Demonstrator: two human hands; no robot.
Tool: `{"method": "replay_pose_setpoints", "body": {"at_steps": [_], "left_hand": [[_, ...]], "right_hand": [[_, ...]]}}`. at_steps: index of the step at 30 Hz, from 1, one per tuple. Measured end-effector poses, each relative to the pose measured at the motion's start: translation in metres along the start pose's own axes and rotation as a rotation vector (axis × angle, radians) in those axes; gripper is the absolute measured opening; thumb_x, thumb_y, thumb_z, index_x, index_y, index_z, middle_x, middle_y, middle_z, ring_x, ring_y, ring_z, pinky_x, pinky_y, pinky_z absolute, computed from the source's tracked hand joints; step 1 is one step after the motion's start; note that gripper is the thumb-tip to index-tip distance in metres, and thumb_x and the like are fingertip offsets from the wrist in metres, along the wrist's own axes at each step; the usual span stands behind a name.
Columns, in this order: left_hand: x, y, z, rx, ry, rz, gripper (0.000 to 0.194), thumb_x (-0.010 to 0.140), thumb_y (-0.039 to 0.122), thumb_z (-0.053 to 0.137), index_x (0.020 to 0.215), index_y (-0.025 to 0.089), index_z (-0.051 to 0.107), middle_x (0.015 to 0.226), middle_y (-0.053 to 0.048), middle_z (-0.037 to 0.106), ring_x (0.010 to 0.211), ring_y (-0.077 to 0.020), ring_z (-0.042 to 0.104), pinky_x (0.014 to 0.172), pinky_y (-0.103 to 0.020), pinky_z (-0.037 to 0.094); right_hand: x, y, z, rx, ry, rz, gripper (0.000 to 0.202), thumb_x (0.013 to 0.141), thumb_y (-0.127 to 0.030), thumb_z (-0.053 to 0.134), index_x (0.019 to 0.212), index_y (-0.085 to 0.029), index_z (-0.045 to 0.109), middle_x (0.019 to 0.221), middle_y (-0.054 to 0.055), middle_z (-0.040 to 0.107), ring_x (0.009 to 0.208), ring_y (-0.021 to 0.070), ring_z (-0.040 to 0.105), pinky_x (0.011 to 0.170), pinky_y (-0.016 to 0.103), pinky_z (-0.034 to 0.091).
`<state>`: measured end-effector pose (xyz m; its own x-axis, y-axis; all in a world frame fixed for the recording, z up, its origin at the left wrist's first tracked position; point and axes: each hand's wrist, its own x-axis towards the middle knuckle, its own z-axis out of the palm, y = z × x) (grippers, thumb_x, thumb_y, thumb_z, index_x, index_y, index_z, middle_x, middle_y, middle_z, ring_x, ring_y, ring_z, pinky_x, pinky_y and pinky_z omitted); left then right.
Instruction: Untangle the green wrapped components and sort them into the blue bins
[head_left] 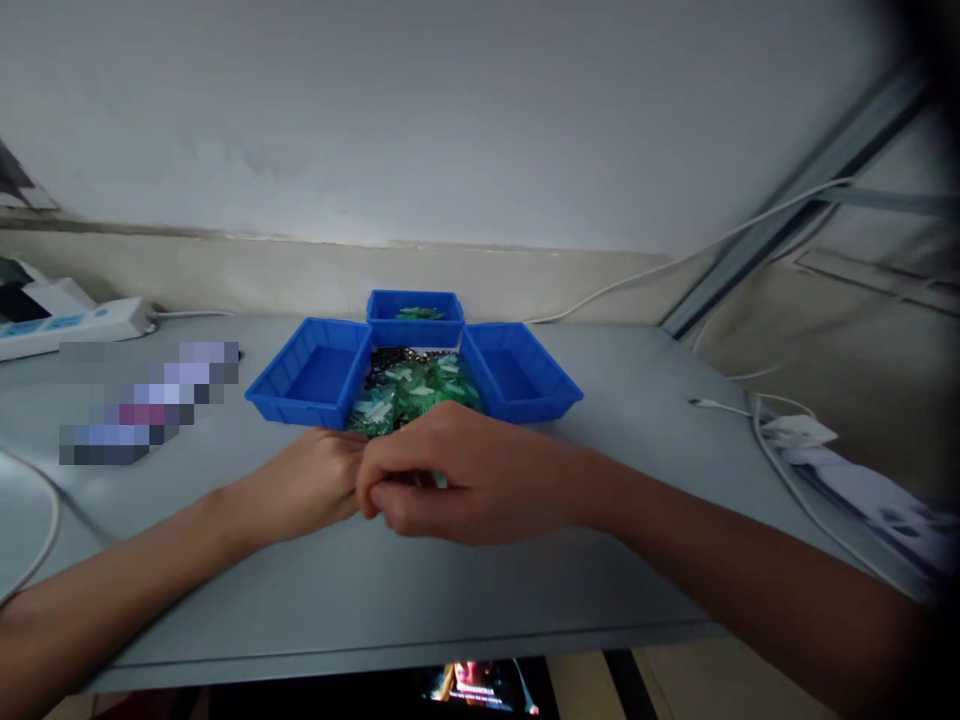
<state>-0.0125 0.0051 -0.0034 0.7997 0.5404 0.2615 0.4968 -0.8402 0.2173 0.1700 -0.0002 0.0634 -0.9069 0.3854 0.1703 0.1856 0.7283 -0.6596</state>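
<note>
Head view shows the right hand [465,470] with its fingers curled inward and its thumb bent beneath them, overlapping the left hand [322,475], whose fingertips are hidden behind it. A small pale bit [441,480] peeks through the crook of the right hand; I cannot tell whether it is gripped, nor what the left hand holds.

Toward the body, a stretch of grey tabletop [450,590] runs from beneath the hands to its straight front edge, with a lit screen [480,688] below that edge. More tabletop spreads beyond the right forearm and to the left of the left hand. Ahead, room for reaching is bounded by the raised walls of three blue bins: a left bin [300,410], a right bin [536,408] and a rear bin [416,333].

Just beyond the hands, between these bins, lies the pile of green packets [431,395]: glossy, crumpled, see-through in places, with whitish strips among them. Small dark pieces [382,365] gather along its far left side. A few green pieces [420,313] sit in the rear bin.

Farther left of the hands are a blurred-out object [157,405] and a white power strip [82,328].
</note>
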Motion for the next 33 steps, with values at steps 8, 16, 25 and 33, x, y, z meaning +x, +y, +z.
{"method": "replay_pose_setpoints", "body": {"at_steps": [8,16,25,33], "left_hand": [[0.003,-0.001,0.002,0.028,-0.110,-0.054,0.034,0.089,0.036,0.032,0.081,0.015,0.058,0.065,-0.003,0.058,0.060,-0.0139,0.056,0.054,-0.024,0.040],[0.002,0.000,0.000,0.038,-0.139,-0.082,0.035,0.089,0.037,0.032,0.082,0.015,0.058,0.064,-0.002,0.056,0.060,-0.0134,0.056,0.055,-0.023,0.040],[0.005,0.002,-0.004,0.030,-0.147,-0.103,0.033,0.089,0.036,0.032,0.080,0.016,0.056,0.066,-0.002,0.057,0.062,-0.0135,0.057,0.056,-0.023,0.039],[0.004,0.001,-0.002,0.062,-0.118,-0.107,0.033,0.089,0.036,0.033,0.076,0.015,0.056,0.065,-0.002,0.058,0.059,-0.0131,0.057,0.053,-0.023,0.038]], "right_hand": [[-0.025,0.028,0.014,-0.138,0.265,0.041,0.007,0.065,-0.010,0.053,0.067,-0.016,0.056,0.059,-0.006,0.053,0.054,0.0031,0.047,0.053,0.015,0.034],[-0.026,0.035,0.019,-0.374,0.311,-0.003,0.010,0.071,-0.014,0.048,0.074,-0.018,0.057,0.065,-0.004,0.058,0.063,0.0074,0.049,0.059,0.019,0.035],[-0.029,0.037,0.017,-0.638,0.239,-0.013,0.023,0.079,-0.017,0.033,0.062,-0.016,0.050,0.057,0.000,0.050,0.058,0.0107,0.043,0.056,0.022,0.032],[-0.031,0.044,0.024,-0.866,0.339,-0.010,0.020,0.081,-0.018,0.034,0.076,-0.016,0.053,0.063,0.001,0.055,0.064,0.0125,0.047,0.057,0.025,0.030]]}}
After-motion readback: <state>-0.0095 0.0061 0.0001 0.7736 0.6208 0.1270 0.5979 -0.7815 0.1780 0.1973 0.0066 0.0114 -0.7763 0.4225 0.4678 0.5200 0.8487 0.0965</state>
